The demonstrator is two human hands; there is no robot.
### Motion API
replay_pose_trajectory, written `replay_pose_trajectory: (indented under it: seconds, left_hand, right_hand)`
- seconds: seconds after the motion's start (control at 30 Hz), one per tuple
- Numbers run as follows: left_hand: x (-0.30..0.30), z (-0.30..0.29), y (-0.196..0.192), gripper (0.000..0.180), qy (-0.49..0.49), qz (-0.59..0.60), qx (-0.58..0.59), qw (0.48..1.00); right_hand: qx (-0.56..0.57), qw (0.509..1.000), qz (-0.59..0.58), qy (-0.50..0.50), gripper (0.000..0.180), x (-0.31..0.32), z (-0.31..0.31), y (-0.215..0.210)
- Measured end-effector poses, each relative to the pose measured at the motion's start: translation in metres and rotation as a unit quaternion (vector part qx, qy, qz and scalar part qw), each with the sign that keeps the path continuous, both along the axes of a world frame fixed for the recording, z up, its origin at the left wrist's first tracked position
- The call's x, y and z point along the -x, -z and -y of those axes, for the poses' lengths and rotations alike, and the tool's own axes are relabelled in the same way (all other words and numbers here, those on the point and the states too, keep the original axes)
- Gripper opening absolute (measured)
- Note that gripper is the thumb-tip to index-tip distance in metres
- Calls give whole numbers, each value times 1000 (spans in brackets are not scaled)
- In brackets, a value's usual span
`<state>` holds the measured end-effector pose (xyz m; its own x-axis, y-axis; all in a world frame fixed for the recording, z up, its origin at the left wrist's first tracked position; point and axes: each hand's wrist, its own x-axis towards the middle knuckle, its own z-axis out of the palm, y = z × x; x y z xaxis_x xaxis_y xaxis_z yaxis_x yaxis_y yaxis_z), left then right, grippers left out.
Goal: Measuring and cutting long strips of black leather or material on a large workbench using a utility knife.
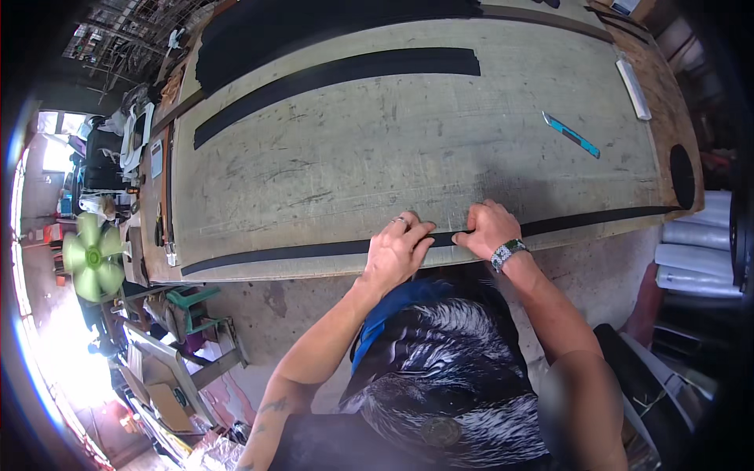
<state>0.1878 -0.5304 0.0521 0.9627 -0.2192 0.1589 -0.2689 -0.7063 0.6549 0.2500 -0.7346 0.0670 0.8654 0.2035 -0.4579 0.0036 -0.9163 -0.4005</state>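
Note:
A long, narrow black strip (pixel 298 252) lies along the near edge of the worktable (pixel 377 149), running from the left corner to the right. Near its middle, my left hand (pixel 397 250) pinches the strip with curled fingers; a ring shows on one finger. A short way to the right, my right hand (pixel 488 229) grips the same strip between thumb and bent fingers, with a beaded bracelet (pixel 509 253) on the wrist. Between the hands a short length of strip is visible. What lies under the fingertips is hidden.
A wider black strip (pixel 338 76) lies farther back, before a large black sheet (pixel 314 31). A turquoise utility knife (pixel 572 135) rests at right, near a pale bar (pixel 633 89) and a black oval piece (pixel 682 177). A green fan (pixel 93 257) stands left; wrapped rolls (pixel 695 255) are stacked right.

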Motion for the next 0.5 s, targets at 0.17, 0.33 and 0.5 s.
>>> replay_pose_trajectory:
  seconds: [0.17, 0.33, 0.5]
  left_hand:
    - [-11, -6, 9, 13, 77, 43, -26, 996]
    - [-16, -4, 12, 8, 82, 25, -51, 995]
    - [-3, -20, 7, 7, 15, -24, -61, 998]
  right_hand:
    - [-1, 1000, 18, -2, 37, 2, -3, 1]
    - [13, 999, -42, 6, 34, -6, -6, -11]
    - [20, 999, -35, 16, 35, -5, -9, -10]
